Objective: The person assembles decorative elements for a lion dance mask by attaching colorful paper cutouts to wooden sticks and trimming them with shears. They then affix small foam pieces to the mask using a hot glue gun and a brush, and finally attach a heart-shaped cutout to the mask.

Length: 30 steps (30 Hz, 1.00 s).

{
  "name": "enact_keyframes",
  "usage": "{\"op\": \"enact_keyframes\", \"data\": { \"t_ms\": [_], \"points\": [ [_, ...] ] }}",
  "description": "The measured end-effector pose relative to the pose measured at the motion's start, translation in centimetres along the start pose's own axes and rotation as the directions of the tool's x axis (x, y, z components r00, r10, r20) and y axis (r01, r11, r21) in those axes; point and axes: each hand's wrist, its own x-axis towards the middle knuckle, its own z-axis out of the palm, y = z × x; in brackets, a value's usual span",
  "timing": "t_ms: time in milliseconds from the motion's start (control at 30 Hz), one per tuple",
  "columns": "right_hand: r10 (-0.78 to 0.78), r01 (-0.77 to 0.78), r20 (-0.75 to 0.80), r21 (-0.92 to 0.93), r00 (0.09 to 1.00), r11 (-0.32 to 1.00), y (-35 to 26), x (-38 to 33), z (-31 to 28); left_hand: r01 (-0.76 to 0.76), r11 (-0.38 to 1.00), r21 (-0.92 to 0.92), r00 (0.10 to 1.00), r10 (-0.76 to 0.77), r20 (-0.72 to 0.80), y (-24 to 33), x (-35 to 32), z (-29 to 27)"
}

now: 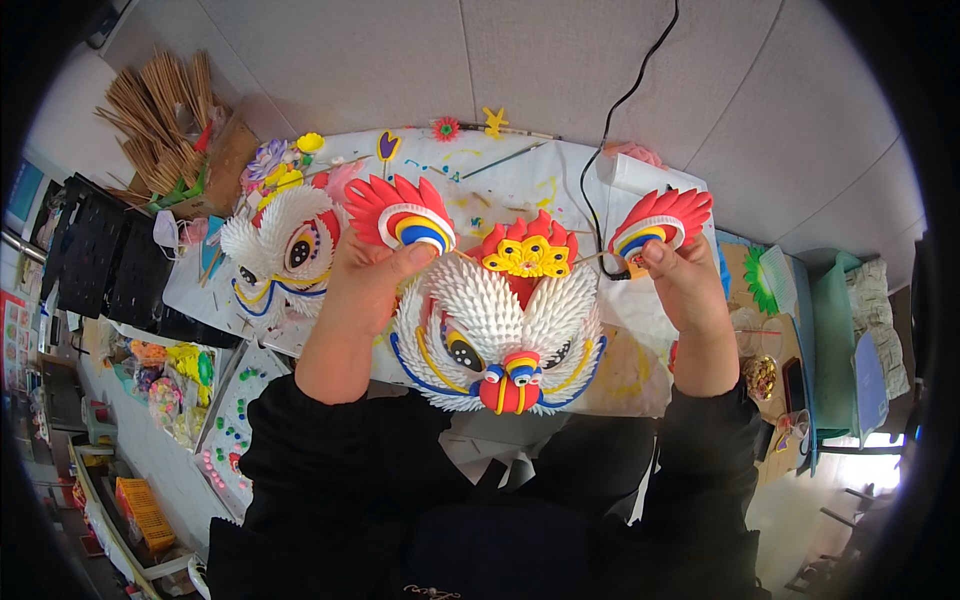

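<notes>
At the far left, one cardboard box [232,160] stands beside a thick bundle of wooden sticks [165,110], too many to count. Next comes one finished-looking lion head [285,250], white with two eyes, lying on the table's white sheet [575,190]. Near it is one purple-and-yellow tag [388,146].

The left hand [378,275] pinches one ear [405,212], its thumb pressed on the front of the base; the fingers behind are mostly hidden. Above the middle are one red flower [446,129], one yellow star [495,121] and one slim paintbrush [505,160].

Between the hands, at the near edge of the table, sits a second lion head, the white mask [510,330]. One black cord [622,100] runs down behind it. The right hand [690,285] pinches the other ear [660,222], thumb in front.

The mask is covered in pointed, overlapping white scales. It has two dark eyes, a red crest with a yellow plate, a red-and-yellow nose and blue-and-yellow trim. Both ears have red fringes over white, yellow and blue bands. I cannot tell whether they touch the mask.
</notes>
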Motion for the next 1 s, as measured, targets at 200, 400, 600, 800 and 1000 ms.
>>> {"op": "enact_keyframes", "data": {
  "t_ms": [200,400,600,800,1000],
  "points": [
    [-0.024,0.024,0.0,0.039,1.0,0.999,0.8,-0.2,-0.1,-0.021,1.0,-0.015,1.0,0.022,0.008,-0.3,-0.1,0.2],
    [-0.044,0.045,-0.027,0.049,0.999,0.998,1.5,-0.5,-0.4,-0.012,1.0,-0.016,1.0,0.012,0.002,-0.4,0.2,0.5],
    [-0.068,0.069,-0.028,0.056,0.997,0.996,2.1,-0.9,-0.8,0.001,0.998,-0.061,1.0,-0.003,-0.03,-0.8,0.2,0.6],
    [-0.088,0.089,-0.022,0.039,0.996,0.995,2.2,-1.0,-0.3,-0.001,0.997,-0.079,0.999,-0.003,-0.052,-1.0,0.1,1.1],
    [-0.065,0.072,-0.083,0.08,0.994,0.994,2.6,-1.2,0.5,0.058,0.996,-0.061,0.996,-0.062,-0.06,-1.2,-0.4,1.1]
  ]
}}
